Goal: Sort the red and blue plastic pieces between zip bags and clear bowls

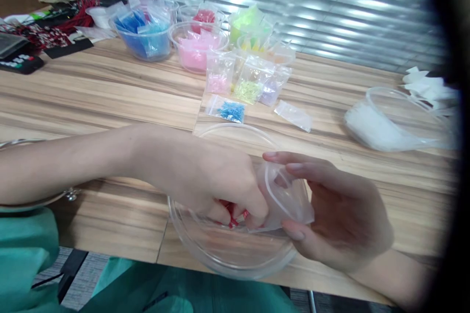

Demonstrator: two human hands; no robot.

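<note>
My left hand (220, 181) reaches down into a large clear plastic bowl (235, 269) at the table's front edge. Its fingers are pinched on small red pieces (233, 215), partly hidden by the fingers; their exact kind does not show. My right hand (341, 210) is closed at thumb and fingertips on a small clear plastic bag (288, 200), which it holds tilted over the bowl's right side with the mouth spread. The bag lies right beside my left fingers. Beyond the bowl lies a zip bag of blue bits (231, 111).
Zip bags of pink bits (218, 83) and yellow-green bits (247, 90) stand behind. Farther back are tubs with blue bags (143, 34) and pink bags (198, 49). A flat clear bag (293, 115) lies right of centre, a tub of clear bags (382, 124) farther right, red wires (51, 34) far left.
</note>
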